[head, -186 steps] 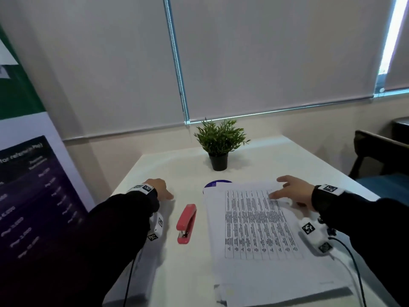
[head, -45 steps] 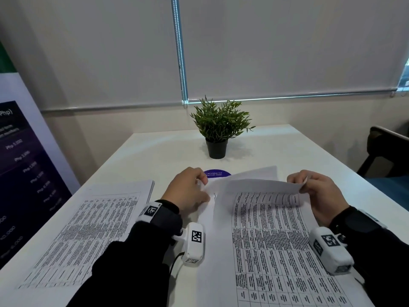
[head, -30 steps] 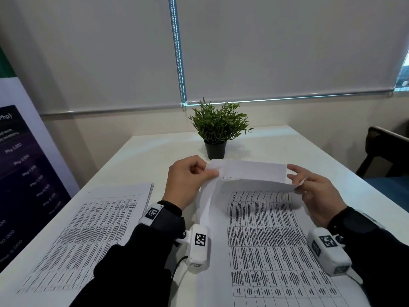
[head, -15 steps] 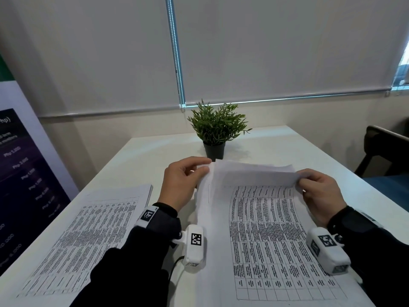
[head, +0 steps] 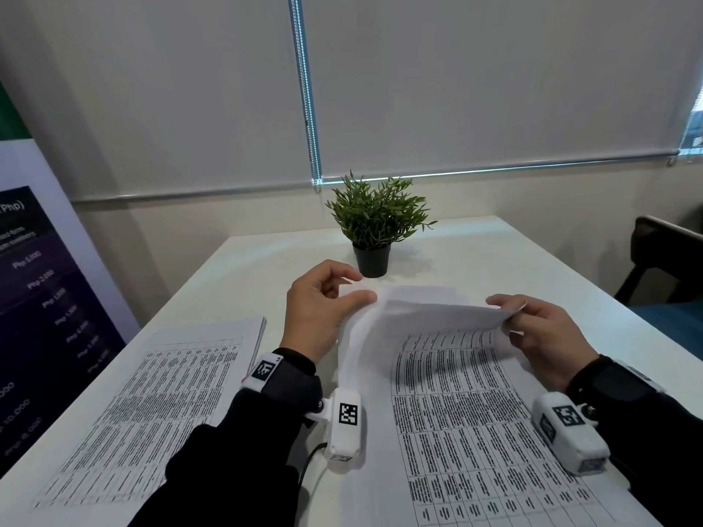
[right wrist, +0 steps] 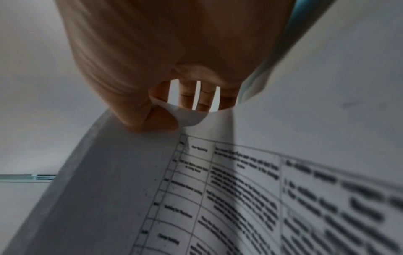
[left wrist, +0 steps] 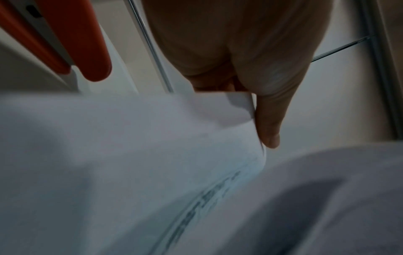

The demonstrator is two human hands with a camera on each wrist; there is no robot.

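Note:
A set of printed sheets [head: 468,420] with a dense table lies on the white table [head: 513,260] in front of me. Its far edge is raised and bowed. My left hand [head: 361,287] pinches the far left corner between thumb and fingers; in the left wrist view the thumb [left wrist: 268,124] lies along the paper's edge [left wrist: 130,155]. My right hand [head: 508,310] pinches the far right corner, thumb [right wrist: 152,119] on the printed side [right wrist: 240,189], fingers behind. A second printed stack [head: 152,405] lies flat on the left.
A small potted plant [head: 374,230] stands just beyond the hands. A red stapler [left wrist: 87,43] shows only in the left wrist view, left of the hand. A printed banner [head: 38,298] stands at the table's left, a dark chair [head: 665,260] at the right.
Since half a second ago the right hand has raised its corner a little, so the top sheet arches higher over the page below. Both hands keep their hold on the corners.

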